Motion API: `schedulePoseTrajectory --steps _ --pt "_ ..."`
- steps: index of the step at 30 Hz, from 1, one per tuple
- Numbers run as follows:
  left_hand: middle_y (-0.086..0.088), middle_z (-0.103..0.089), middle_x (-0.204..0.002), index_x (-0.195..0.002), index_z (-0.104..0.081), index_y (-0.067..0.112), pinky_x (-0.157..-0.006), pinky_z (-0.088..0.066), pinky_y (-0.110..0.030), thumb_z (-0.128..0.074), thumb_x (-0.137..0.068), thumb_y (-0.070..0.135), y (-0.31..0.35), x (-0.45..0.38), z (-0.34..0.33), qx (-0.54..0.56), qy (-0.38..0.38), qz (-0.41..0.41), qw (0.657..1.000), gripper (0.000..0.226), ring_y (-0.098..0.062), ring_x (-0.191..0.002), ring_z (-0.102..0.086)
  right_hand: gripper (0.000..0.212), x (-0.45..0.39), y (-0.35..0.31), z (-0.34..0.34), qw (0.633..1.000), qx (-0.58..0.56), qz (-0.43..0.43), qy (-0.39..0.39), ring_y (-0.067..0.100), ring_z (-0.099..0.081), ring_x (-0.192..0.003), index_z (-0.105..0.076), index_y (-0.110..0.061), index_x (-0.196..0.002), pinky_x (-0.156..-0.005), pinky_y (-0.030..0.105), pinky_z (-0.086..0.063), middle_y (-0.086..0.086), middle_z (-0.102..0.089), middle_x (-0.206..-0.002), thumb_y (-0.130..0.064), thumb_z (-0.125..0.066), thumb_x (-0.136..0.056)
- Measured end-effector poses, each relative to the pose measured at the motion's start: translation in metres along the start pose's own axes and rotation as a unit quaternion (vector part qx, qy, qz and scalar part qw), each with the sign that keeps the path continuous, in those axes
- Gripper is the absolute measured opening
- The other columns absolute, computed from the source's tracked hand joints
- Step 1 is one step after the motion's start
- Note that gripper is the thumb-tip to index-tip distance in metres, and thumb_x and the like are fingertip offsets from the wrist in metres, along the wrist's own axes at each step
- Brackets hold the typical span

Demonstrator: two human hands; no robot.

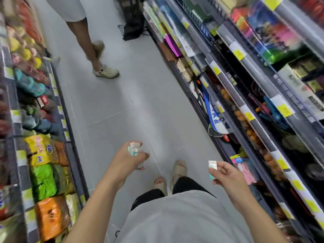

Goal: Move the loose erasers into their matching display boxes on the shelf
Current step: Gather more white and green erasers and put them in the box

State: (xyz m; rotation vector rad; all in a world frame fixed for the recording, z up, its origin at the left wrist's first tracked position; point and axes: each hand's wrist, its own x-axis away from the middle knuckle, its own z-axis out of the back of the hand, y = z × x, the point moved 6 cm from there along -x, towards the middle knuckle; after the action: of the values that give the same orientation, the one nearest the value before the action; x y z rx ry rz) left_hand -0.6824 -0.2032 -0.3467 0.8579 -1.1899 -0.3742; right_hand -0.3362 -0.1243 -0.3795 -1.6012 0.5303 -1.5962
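Observation:
My left hand (128, 159) grips a small bunch of white and teal erasers (133, 149), held out over the aisle floor. My right hand (226, 174) pinches a single white eraser with a teal sleeve (212, 166) between thumb and fingers. Both hands hover above the grey floor in the middle of a shop aisle. The picture is blurred by motion. No eraser display box can be made out on the shelves.
Shelves of stationery and goods with yellow price tags (284, 109) run along the right. Shelves with coloured packets (43, 181) line the left. Another person's legs (93, 50) stand ahead in the aisle. A dark basket (131, 16) sits on the floor farther back.

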Motion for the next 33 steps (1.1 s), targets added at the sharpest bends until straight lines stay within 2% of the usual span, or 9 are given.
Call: schedulePoseTrajectory --steps 5,10,16,19,22,24,26,28,33 --pt "-0.006 -0.06 -0.093 -0.112 -0.062 0.018 -0.057 -0.057 -0.026 -0.08 -0.082 0.001 0.044 -0.049 0.002 0.021 0.017 0.0 1.0 0.039 -0.014 -0.073 -0.062 0.018 -0.061 -0.029 -0.012 1.0 0.001 -0.007 -0.009 0.006 -0.067 -0.074 -0.074 -0.016 -0.104 -0.058 0.021 -0.054 0.002 -0.076 -0.09 -0.007 -0.073 -0.088" --pt "-0.005 -0.062 -0.094 -0.117 -0.063 0.018 -0.056 -0.056 -0.022 -0.077 -0.085 0.0 0.085 -0.098 0.003 0.014 0.046 0.014 0.999 0.039 -0.002 -0.061 -0.066 0.019 -0.133 -0.092 -0.031 0.999 0.003 0.0 -0.036 0.005 -0.067 -0.075 -0.074 -0.017 -0.104 -0.059 0.022 -0.054 0.002 -0.077 -0.091 -0.006 -0.072 -0.088" --pt "-0.005 -0.063 -0.093 -0.116 -0.064 0.021 -0.06 -0.057 -0.026 -0.083 -0.064 0.021 0.148 -0.156 -0.006 0.019 0.047 0.023 0.998 0.055 -0.006 -0.062 -0.066 0.019 -0.203 -0.201 -0.06 0.997 -0.004 0.047 -0.066 0.007 -0.067 -0.077 -0.075 -0.02 -0.103 -0.065 0.024 -0.056 0.003 -0.076 -0.094 -0.008 -0.072 -0.088" --pt "-0.004 -0.064 -0.089 -0.115 -0.065 0.022 -0.059 -0.057 -0.028 -0.082 -0.062 0.022 0.192 -0.194 -0.015 0.011 0.022 0.002 1.0 0.056 -0.009 -0.063 -0.067 0.019 -0.231 -0.248 -0.068 0.995 -0.016 0.074 -0.065 0.009 -0.068 -0.08 -0.076 -0.024 -0.101 -0.067 0.025 -0.056 0.002 -0.076 -0.096 -0.01 -0.072 -0.088" --pt "-0.004 -0.064 -0.083 -0.113 -0.065 0.02 -0.057 -0.056 -0.026 -0.082 -0.064 0.02 0.246 -0.236 -0.025 0.006 -0.009 -0.036 0.999 0.053 -0.008 -0.062 -0.066 0.025 -0.253 -0.289 -0.072 0.994 -0.024 0.093 -0.048 0.01 -0.07 -0.085 -0.076 -0.036 -0.099 -0.068 0.025 -0.057 -0.002 -0.076 -0.1 -0.013 -0.072 -0.089" --pt "-0.005 -0.064 -0.085 -0.113 -0.065 0.021 -0.058 -0.057 -0.027 -0.081 -0.066 0.02 0.285 -0.264 -0.033 -0.011 -0.037 -0.06 0.997 0.05 -0.009 -0.064 -0.065 0.026 -0.265 -0.312 -0.07 0.994 -0.037 0.102 -0.026 0.011 -0.071 -0.085 -0.075 -0.035 -0.101 -0.067 0.023 -0.056 -0.002 -0.076 -0.101 -0.012 -0.071 -0.09" --pt "-0.005 -0.062 -0.084 -0.112 -0.066 0.023 -0.059 -0.057 -0.03 -0.082 -0.064 0.023 0.328 -0.292 -0.042 -0.028 -0.071 -0.087 0.993 0.05 -0.012 -0.065 -0.063 0.024 -0.274 -0.334 -0.065 0.993 -0.054 0.109 0.004 0.012 -0.07 -0.086 -0.074 -0.028 -0.104 -0.066 0.023 -0.055 -0.002 -0.077 -0.1 -0.009 -0.069 -0.091" --pt "-0.003 -0.062 -0.082 -0.109 -0.067 0.025 -0.061 -0.057 -0.033 -0.084 -0.058 0.03 0.373 -0.318 -0.053 -0.05 -0.107 -0.113 0.987 0.055 -0.015 -0.063 -0.062 0.024 -0.277 -0.356 -0.058 0.99 -0.064 0.117 0.047 0.013 -0.069 -0.085 -0.074 -0.028 -0.104 -0.069 0.027 -0.055 -0.001 -0.077 -0.098 -0.009 -0.07 -0.091" --pt "0.003 -0.064 -0.073 -0.096 -0.071 0.031 -0.055 -0.056 -0.03 -0.086 -0.055 0.028 0.484 -0.355 -0.104 -0.083 -0.234 -0.181 0.952 0.044 -0.015 -0.061 -0.063 0.03 -0.257 -0.411 -0.031 0.971 -0.098 0.157 0.151 0.017 -0.066 -0.077 -0.071 -0.036 -0.111 -0.077 0.035 -0.055 -0.002 -0.072 -0.093 -0.026 -0.062 -0.083"
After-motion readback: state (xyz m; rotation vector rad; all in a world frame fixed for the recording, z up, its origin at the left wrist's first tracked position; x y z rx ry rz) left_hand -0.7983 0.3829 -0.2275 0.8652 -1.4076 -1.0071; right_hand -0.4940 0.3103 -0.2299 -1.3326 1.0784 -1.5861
